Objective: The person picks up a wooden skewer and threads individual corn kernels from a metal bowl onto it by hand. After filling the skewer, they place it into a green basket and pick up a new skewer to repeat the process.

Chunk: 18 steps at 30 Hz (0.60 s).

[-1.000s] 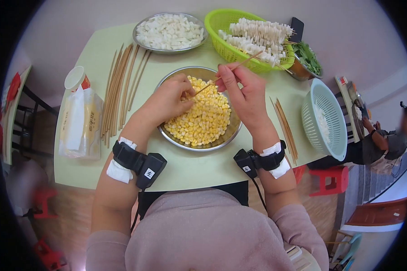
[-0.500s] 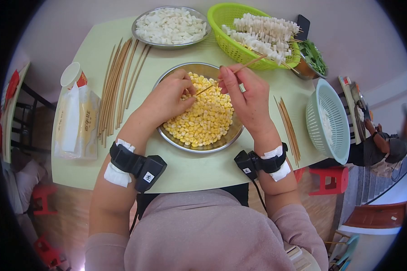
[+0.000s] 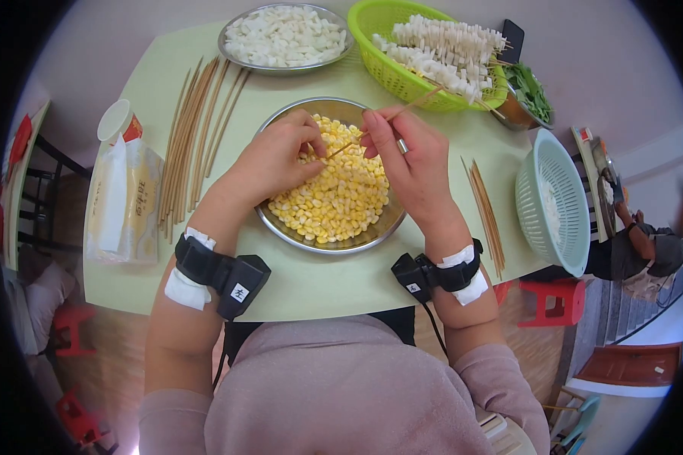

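Observation:
A metal bowl (image 3: 275,220) of yellow corn kernels (image 3: 338,201) stands on the table in front of me. My right hand (image 3: 411,152), with a ring on one finger, grips a thin wooden skewer (image 3: 420,99) above the bowl's right side. The skewer slants down to the left, and its tip meets the fingertips of my left hand (image 3: 281,155). Over the bowl's left side, that hand is closed in a pinch on what looks like a corn kernel, mostly hidden by the fingers.
Wooden skewers lie left (image 3: 193,136) and right (image 3: 484,216) of the bowl. Behind are a plate of white pieces (image 3: 284,38), a green basket (image 3: 372,57) of loaded skewers and a bowl of leaves (image 3: 527,91). A blue colander (image 3: 550,205), tissue pack (image 3: 125,205) and paper cup (image 3: 119,121) flank them.
Both hands stay over the bowl in nearly the same pose, the skewer tip still at the left fingertips. My left forearm has shifted slightly left, and the view has moved a little.

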Each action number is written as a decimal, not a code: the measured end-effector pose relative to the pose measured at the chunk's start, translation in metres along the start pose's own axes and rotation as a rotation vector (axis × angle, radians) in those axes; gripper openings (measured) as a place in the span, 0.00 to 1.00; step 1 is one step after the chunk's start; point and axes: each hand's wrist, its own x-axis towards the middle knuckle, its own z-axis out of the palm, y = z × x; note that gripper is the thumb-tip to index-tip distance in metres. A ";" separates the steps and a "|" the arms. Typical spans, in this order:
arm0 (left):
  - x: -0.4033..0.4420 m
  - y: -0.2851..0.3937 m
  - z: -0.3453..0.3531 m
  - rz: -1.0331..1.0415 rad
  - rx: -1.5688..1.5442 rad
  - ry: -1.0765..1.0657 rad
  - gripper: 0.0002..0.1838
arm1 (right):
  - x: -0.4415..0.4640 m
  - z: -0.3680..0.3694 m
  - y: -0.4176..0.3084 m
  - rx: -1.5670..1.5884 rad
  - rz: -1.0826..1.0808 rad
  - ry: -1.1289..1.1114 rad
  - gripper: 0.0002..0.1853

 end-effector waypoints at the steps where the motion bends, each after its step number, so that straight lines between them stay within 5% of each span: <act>1: 0.000 0.002 -0.002 -0.008 0.014 -0.015 0.07 | 0.000 0.000 0.001 0.019 0.028 -0.005 0.07; 18: -0.001 0.006 -0.005 -0.045 -0.008 -0.076 0.08 | 0.002 -0.004 0.009 0.279 0.253 0.107 0.15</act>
